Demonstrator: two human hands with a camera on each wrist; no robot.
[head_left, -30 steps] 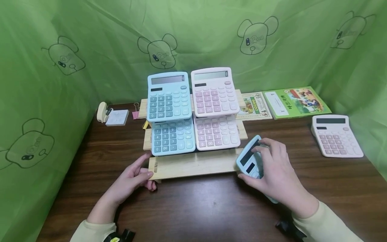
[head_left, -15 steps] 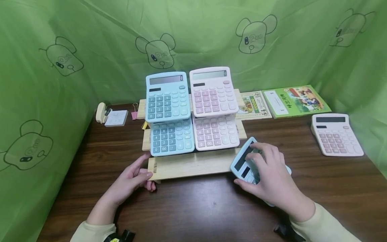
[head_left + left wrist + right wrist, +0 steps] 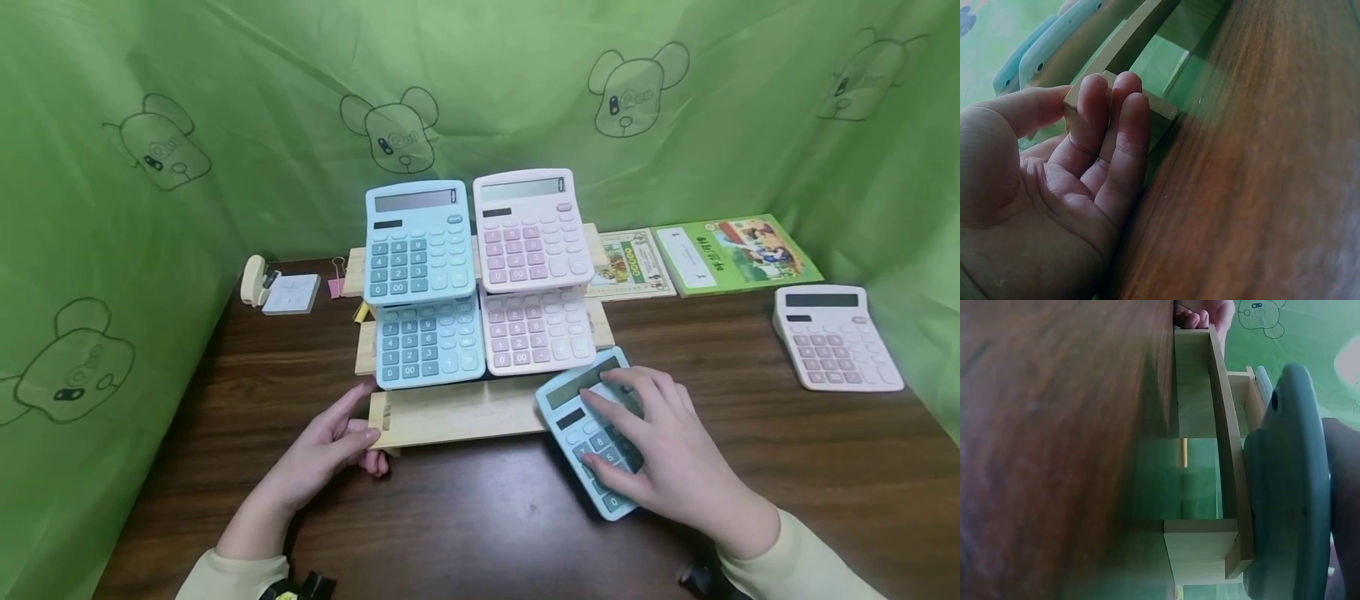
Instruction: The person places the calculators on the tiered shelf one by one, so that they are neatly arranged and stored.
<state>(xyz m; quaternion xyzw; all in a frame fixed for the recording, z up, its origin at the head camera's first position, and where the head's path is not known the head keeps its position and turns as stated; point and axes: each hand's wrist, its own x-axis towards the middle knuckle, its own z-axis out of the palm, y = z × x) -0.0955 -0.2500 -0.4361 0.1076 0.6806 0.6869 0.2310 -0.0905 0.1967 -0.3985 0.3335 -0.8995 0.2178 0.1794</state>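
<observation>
My left hand [image 3: 330, 446] grips the left end of the lowest board [image 3: 457, 414] of a stepped wooden rack, thumb on top and the other fingers curled beneath. My right hand [image 3: 667, 450] holds a blue calculator [image 3: 562, 417], with thumb and fingers spread over its keys and display. Tilted, it overlaps the right end of that board in the head view. The right wrist view shows its back [image 3: 1282, 487] close beside the board. On the steps above sit two blue calculators [image 3: 418, 242] [image 3: 430, 343] and two pink ones [image 3: 531, 229] [image 3: 536, 329].
Another pink calculator [image 3: 836, 337] lies on the table at the right. A green book [image 3: 735, 254] and a booklet [image 3: 633, 262] lie behind. Back left are a note pad [image 3: 291, 293], a cream-coloured item [image 3: 253, 279] and a pink binder clip [image 3: 335, 287]. Green cloth surrounds the table.
The blue calculator in my right hand has moved left over the board's right end and turned, so more of its keys show. My left hand stays on the rack.
</observation>
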